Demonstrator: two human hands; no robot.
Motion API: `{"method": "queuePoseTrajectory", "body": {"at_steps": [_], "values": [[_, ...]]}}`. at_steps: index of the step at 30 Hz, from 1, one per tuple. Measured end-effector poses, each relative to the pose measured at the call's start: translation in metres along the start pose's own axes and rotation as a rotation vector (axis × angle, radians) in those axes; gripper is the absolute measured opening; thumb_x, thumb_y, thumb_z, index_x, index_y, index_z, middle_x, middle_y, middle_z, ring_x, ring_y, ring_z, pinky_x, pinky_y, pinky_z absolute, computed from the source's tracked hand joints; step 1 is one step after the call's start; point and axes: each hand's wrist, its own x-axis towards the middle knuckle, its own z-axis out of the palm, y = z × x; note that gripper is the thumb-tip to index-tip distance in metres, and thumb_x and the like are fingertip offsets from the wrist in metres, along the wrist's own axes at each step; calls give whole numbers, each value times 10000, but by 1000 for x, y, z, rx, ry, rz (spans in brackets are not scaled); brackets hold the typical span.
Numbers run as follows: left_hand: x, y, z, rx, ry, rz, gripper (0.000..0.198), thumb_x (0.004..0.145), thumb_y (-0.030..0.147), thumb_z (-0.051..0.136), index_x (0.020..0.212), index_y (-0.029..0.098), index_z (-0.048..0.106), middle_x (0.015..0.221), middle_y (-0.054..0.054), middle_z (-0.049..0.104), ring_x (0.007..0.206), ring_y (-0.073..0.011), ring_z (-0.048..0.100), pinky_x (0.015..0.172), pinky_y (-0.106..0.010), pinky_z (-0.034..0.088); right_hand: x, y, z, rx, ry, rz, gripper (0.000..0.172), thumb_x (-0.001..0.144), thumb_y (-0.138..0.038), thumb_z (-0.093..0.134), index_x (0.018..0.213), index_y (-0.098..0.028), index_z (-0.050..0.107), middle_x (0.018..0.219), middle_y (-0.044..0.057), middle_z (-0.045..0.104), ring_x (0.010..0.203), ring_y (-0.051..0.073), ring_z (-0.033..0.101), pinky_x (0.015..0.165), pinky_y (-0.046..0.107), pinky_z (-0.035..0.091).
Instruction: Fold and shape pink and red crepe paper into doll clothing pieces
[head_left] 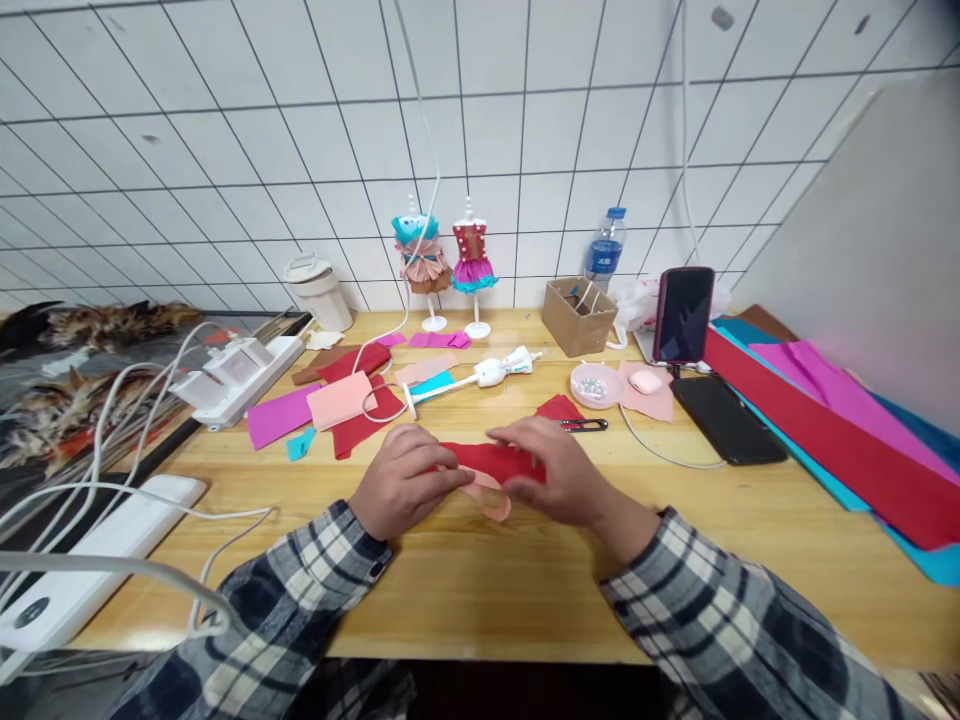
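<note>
Both of my hands are at a piece of red fabric just above the wooden table. My left hand has its fingers closed at the red piece's left end, fingertips by a peach strip. This strip curls in a loop below the red fabric. My right hand grips the red fabric's right end between thumb and fingers. Beyond the hands lies a small white dress-form mannequin on its side. Black thread snips rest beside a red scrap behind my right hand.
Two dressed mini mannequins stand by the tiled wall. A cardboard box, pink dish of beads, phone and black tablet-like slab sit right. Coloured sheets line the right edge. Scraps and cables lie left.
</note>
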Motion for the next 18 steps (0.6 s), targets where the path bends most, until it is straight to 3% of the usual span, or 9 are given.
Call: {"method": "queuePoseTrajectory", "body": {"at_steps": [1, 5, 8, 10, 12, 14, 15, 16, 18], "values": [[0, 1, 2, 26, 4, 12, 183, 891, 202, 598, 1035, 275, 685, 848, -9, 718, 822, -167, 582, 849, -378, 423, 0, -5, 5, -9, -37, -10, 469, 843, -520, 606, 1158, -173, 639, 1021, 84, 701, 901, 217, 617, 827, 348, 460], [-11, 2, 3, 113, 34, -13, 206, 898, 195, 589, 1045, 298, 690, 820, 10, 713, 808, -151, 593, 960, -416, 379, -1, -8, 15, -77, -118, -1, 136, 869, -279, 600, 924, -222, 710, 836, 18, 737, 746, 172, 617, 724, 301, 436], [-21, 3, -4, 156, 81, -44, 229, 891, 187, 594, 1045, 323, 696, 806, 22, 713, 778, -137, 606, 988, -413, 375, -2, 0, 9, -96, -48, 91, 114, 850, -211, 569, 833, -210, 681, 772, 26, 703, 718, 167, 600, 694, 290, 425], [-25, 7, -9, 185, 98, -50, 233, 888, 181, 601, 1037, 332, 698, 791, 33, 720, 764, -132, 613, 984, -406, 386, -4, 5, 1, -68, 82, 165, 83, 806, -171, 548, 831, -200, 622, 775, 35, 657, 706, 170, 578, 676, 296, 430], [-25, 14, -13, 219, 90, -30, 237, 882, 161, 616, 1039, 318, 699, 788, 41, 731, 767, -131, 617, 965, -391, 407, -8, 6, -6, 2, 327, 193, 165, 741, -138, 519, 888, -207, 548, 860, 50, 610, 748, 186, 563, 679, 314, 446], [-24, 22, -16, 267, 100, 23, 242, 856, 123, 653, 1013, 300, 707, 795, 58, 736, 765, -121, 608, 945, -355, 428, -11, 3, -13, 87, 566, 141, 269, 723, -153, 498, 984, -219, 501, 1004, 80, 576, 898, 225, 567, 774, 372, 467], [-23, 26, -17, 292, 120, 61, 245, 832, 105, 680, 983, 296, 714, 794, 72, 734, 753, -111, 598, 937, -333, 435, -11, 1, -15, 127, 601, 91, 288, 750, -177, 484, 1034, -225, 498, 1075, 91, 566, 993, 245, 557, 854, 413, 457], [-23, 30, -18, 317, 145, 101, 254, 802, 88, 711, 947, 296, 721, 794, 85, 730, 737, -101, 584, 932, -313, 439, -11, -3, -17, 163, 545, 36, 295, 793, -208, 467, 1085, -229, 509, 1141, 97, 565, 1084, 260, 536, 938, 452, 423], [-27, 34, -19, 365, 180, 194, 297, 733, 73, 773, 896, 317, 728, 804, 109, 718, 708, -89, 557, 926, -285, 440, -8, -13, -16, 242, 221, -21, 325, 888, -274, 423, 1189, -229, 536, 1241, 96, 573, 1199, 264, 494, 1046, 485, 342]]}}
